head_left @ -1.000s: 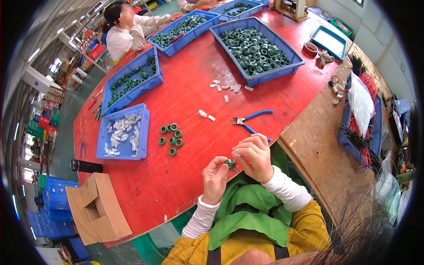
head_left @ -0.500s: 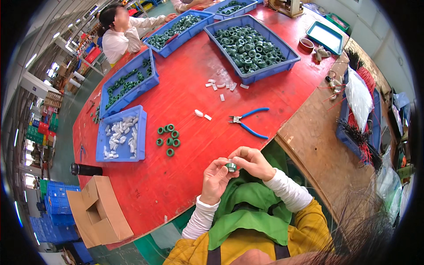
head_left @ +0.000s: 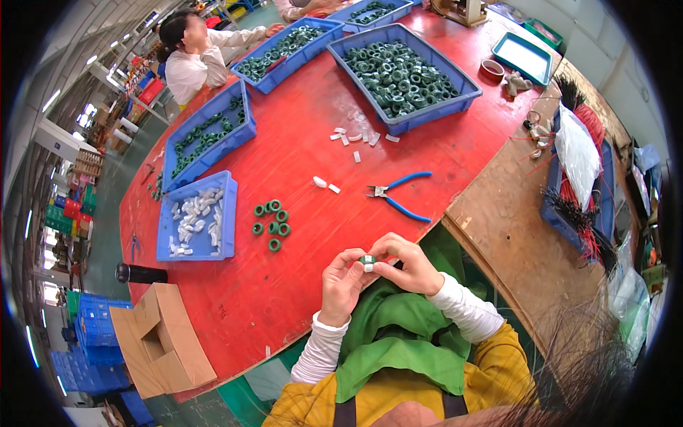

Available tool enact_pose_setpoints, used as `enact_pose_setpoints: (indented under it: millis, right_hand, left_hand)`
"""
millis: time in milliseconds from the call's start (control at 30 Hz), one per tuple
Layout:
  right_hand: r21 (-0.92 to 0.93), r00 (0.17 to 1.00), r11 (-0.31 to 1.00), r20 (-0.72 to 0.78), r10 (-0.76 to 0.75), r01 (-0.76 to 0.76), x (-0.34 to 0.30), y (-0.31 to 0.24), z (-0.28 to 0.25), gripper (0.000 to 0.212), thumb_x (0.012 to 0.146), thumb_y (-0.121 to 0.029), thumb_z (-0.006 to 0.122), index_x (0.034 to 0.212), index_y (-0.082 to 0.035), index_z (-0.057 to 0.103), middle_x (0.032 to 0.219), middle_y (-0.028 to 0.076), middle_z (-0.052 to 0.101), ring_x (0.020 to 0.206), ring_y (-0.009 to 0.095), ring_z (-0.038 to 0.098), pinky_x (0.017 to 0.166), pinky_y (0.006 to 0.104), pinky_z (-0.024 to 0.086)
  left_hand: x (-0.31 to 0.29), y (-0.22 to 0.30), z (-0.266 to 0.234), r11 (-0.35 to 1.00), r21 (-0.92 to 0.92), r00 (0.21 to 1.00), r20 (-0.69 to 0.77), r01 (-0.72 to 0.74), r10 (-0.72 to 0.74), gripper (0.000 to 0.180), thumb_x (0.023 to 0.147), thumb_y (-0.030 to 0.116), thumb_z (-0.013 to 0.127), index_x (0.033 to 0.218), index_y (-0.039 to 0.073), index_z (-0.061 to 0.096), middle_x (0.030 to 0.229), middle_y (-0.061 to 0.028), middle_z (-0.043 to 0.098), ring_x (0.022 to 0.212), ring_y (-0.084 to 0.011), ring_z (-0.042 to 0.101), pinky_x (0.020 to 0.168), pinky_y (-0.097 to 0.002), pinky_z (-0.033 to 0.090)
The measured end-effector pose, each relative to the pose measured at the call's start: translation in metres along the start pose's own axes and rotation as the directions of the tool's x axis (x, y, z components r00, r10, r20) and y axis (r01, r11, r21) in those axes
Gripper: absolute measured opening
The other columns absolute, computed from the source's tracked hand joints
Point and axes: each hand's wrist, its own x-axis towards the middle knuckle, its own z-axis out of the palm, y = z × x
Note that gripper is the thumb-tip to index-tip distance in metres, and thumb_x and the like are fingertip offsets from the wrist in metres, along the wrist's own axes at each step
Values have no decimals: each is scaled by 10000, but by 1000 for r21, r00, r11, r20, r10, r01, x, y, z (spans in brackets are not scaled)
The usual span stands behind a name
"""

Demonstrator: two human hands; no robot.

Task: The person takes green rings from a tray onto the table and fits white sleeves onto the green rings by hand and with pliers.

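Observation:
Close to the table's near edge, my left hand (head_left: 342, 286) pinches a small green ring (head_left: 366, 259) between thumb and fingers. A white piece (head_left: 368, 267) sticks out of the ring on the side toward me. From the other side my right hand (head_left: 407, 265) is closed on the same ring, thumb near the white piece. Ahead of my hands lie blue-handled cutting pliers (head_left: 405, 195), jaws pointing left. Loose green rings (head_left: 274, 228) form a cluster to the left. Two white pieces (head_left: 326, 184) rest beyond them, near the middle of the red table (head_left: 299, 285).
Blue trays of green rings (head_left: 405, 126) stand at the back and left. A smaller blue tray (head_left: 226, 220) holds white pieces, with a black bottle (head_left: 141, 273) and open cardboard box (head_left: 192, 356) nearby. A person (head_left: 191, 60) sits at the far left. Red wires (head_left: 592, 135) lie right.
The ring has turned in my fingers so its white piece now faces me. My left hand has shifted slightly left, and my right fingers have moved round the ring.

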Motion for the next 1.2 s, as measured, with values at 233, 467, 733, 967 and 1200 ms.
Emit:
enact_pose_setpoints:
  millis: [233,467,733,967,1200]
  right_hand:
    - [-450,888,850,-221,-402,273,2,-6,15,415,640,-24,759,1026,-70,612,1025,111,578,850,274,583,722,360,497]
    - [-698,729,625,-216,-650,350,1,0,29,220,660,-82,742,849,-71,628,888,45,631,794,244,588,702,390,475]
    - [-618,723,696,-282,-631,366,2,-4,28,200,723,-29,725,877,-47,599,894,77,658,882,238,656,856,443,507]
    - [-634,681,673,-300,-667,380,14,3,10,238,718,27,704,913,-16,576,894,131,630,794,308,647,734,419,551]
    - [-582,706,666,-210,-677,466,12,-5,8,250,706,47,689,922,4,570,887,151,618,745,301,646,616,366,548]
  left_hand:
    - [-1,-5,3,997,-75,998,-57,18,-22,174,948,80,531,1109,19,557,1002,-98,648,914,-198,646,804,-358,562]
    - [2,-14,1,968,-251,989,-144,6,-44,156,946,79,541,1088,18,567,1001,-107,650,906,-178,636,795,-319,538]
    - [2,-16,-1,962,-273,991,-128,-3,-33,154,948,116,543,1079,37,560,1013,-110,656,894,-197,650,769,-346,555]
    - [-3,-16,4,992,-126,992,-128,-31,15,149,947,102,540,1072,24,557,1009,-122,663,934,-252,663,856,-440,555]
    - [-2,-8,12,983,-184,988,-149,6,-34,158,950,102,540,1080,12,553,994,-115,653,922,-220,652,855,-384,549]
